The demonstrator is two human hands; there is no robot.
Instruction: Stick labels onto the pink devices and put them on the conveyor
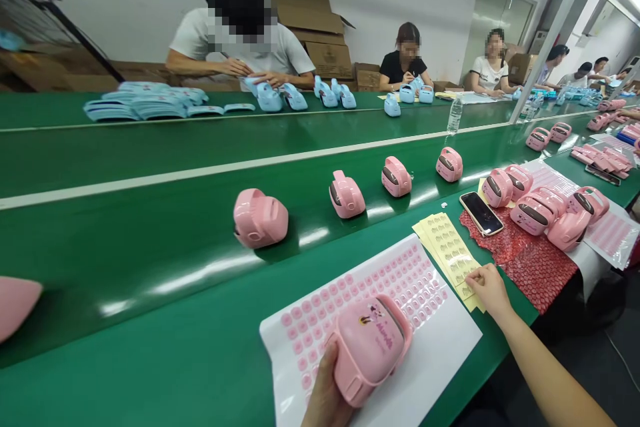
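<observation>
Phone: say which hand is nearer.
Right. The right hand is at the yellow stickers, just short of the phone; the left hand is farther left, holding a pink case.

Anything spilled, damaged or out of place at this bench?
I see no spill or damage. Slightly odd: a small white scrap lies loose near the phone, a personal item among the pink cases. The yellow sheets are fanned unevenly, though that may be just from use.
</observation>
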